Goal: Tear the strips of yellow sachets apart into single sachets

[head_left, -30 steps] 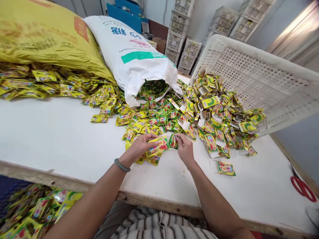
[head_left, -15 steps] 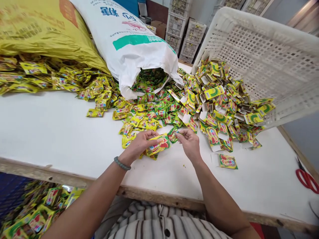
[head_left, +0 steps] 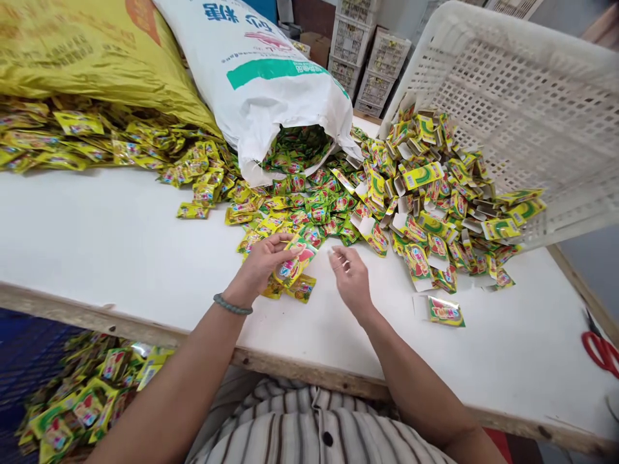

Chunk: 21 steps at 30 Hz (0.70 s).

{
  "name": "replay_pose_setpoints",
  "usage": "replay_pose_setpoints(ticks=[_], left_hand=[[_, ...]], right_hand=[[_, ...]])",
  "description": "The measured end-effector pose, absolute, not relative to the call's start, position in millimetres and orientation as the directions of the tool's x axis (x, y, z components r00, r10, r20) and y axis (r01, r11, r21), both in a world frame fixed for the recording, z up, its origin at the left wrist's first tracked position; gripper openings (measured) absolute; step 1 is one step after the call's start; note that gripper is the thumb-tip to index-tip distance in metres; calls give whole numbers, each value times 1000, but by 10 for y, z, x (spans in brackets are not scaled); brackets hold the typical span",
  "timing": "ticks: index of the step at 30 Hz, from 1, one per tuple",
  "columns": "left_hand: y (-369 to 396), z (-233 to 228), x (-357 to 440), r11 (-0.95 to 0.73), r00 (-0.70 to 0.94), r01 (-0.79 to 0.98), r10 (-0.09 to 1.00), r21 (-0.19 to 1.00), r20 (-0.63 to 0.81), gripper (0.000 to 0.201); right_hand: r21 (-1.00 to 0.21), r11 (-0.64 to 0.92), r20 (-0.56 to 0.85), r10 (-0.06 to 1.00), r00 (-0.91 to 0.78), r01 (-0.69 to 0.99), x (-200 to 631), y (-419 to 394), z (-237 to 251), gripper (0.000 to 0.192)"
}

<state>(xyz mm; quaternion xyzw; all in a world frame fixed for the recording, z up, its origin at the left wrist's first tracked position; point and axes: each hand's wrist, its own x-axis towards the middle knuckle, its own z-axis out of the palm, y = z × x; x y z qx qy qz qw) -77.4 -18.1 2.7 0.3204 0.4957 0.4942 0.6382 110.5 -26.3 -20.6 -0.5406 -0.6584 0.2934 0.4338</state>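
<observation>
My left hand (head_left: 261, 263), a green bracelet on its wrist, holds a small stack of yellow-green sachets (head_left: 294, 261) just above the white table (head_left: 97, 245). A few more sachets (head_left: 302, 288) lie under and beside that hand. My right hand (head_left: 349, 276) hovers a little to the right of the stack, fingers apart and nothing in them. Just beyond both hands lies a loose pile of sachets (head_left: 309, 212) spilling from a white woven sack (head_left: 271, 84). To the right, a heap of flat yellow cartons (head_left: 435, 193) spills from a tipped white plastic crate (head_left: 522, 116).
A yellow sack (head_left: 87, 58) with more sachets lies at the back left. One carton (head_left: 445, 311) lies alone on the table at the right. Red scissors (head_left: 599, 351) rest at the right edge. Below the table's left front edge is a bin of filled cartons (head_left: 82, 399). White crates (head_left: 367, 45) are stacked behind.
My right hand has let go of the green sachet it pinched and drawn slightly back, now empty. My left hand has tilted its stack of sachets upward.
</observation>
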Motion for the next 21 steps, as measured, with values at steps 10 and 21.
replay_pose_setpoints(ticks=[10, 21], left_hand=[[-178, -46, -798, 312, -53, -140, 945, 940, -322, 62], [-223, -117, -704, 220, 173, 152, 954, 964, -245, 49]], right_hand=[[-762, 159, 54, 982, -183, 628, 1219, -206, -453, 10], [-958, 59, 17, 989, -149, 282, 1450, -51, -215, 21]])
